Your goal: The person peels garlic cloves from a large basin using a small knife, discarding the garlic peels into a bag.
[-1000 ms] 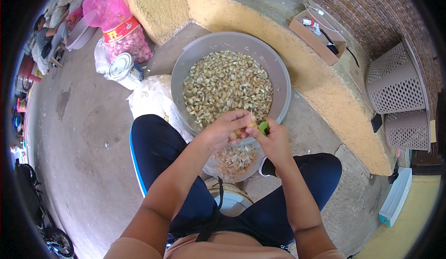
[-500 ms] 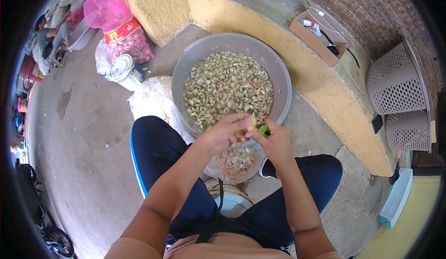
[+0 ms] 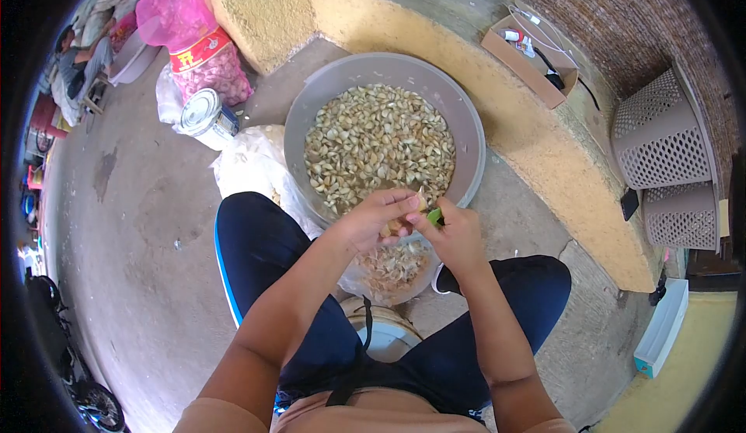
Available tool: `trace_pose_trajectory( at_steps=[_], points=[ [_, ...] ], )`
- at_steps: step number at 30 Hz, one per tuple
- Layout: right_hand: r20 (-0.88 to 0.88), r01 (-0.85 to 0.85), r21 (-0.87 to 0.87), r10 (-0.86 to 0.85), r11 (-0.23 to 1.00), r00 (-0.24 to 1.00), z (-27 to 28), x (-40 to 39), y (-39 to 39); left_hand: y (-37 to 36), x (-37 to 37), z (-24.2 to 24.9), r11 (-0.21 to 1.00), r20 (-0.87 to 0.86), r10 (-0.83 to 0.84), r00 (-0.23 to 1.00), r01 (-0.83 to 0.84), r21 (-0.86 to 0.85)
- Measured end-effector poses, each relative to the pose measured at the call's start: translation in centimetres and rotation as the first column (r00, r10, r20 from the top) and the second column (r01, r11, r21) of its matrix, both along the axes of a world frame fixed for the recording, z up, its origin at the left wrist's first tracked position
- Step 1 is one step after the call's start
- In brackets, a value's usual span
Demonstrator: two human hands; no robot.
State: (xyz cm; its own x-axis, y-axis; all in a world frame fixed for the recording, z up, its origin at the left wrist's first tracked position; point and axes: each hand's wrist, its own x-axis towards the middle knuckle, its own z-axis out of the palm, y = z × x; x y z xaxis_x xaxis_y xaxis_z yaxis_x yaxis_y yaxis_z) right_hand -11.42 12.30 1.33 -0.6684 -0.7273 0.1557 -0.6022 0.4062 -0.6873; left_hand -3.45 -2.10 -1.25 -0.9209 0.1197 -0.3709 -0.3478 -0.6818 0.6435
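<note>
Hands (image 3: 412,227) together, pinching garlic clove (image 3: 420,204)

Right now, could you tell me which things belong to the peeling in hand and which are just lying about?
In use: left hand, garlic clove, right hand, green-handled tool, grey basin, bag of peels.
Lying about: tin can, pink sack, cardboard box, lattice baskets.

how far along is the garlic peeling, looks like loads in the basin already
Done: the grey basin is heaped with garlic cloves, and loose skins lie in a bag below the hands. In hand: the left hand pinches one clove while the right hand works it with a green-handled tool. Left: the pink mesh sack looks full of garlic.
</note>
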Motion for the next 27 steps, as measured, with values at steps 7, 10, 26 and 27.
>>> trace_pose_trajectory(
  at_steps=[7, 10, 26, 27],
  points=[
    [0.070, 0.132, -0.049, -0.128, 0.990, 0.989, -0.8, 0.6, -0.7, 0.9, -0.2, -0.4, 0.979, -0.061, 0.190, 0.980, -0.184, 0.093],
    [0.070, 0.164, -0.069, -0.159, 0.984, 0.985, -1.2, 0.7, -0.8, 1.5, -0.2, -0.3, 0.967, -0.041, 0.249, 0.968, -0.246, 0.070],
    [-0.197, -0.040, 0.041, 0.048, 0.998, 0.979, -1.4, -0.6, -0.3, 3.1, -0.2, -1.2, 0.877, 0.087, 0.395, 0.914, -0.404, 0.259],
    [-0.174, -0.047, 0.040, 0.053, 0.998, 0.983, -1.0, -0.8, -0.2, 2.7, -0.2, -1.2, 0.908, 0.077, 0.340, 0.937, -0.348, 0.231]
  ],
)
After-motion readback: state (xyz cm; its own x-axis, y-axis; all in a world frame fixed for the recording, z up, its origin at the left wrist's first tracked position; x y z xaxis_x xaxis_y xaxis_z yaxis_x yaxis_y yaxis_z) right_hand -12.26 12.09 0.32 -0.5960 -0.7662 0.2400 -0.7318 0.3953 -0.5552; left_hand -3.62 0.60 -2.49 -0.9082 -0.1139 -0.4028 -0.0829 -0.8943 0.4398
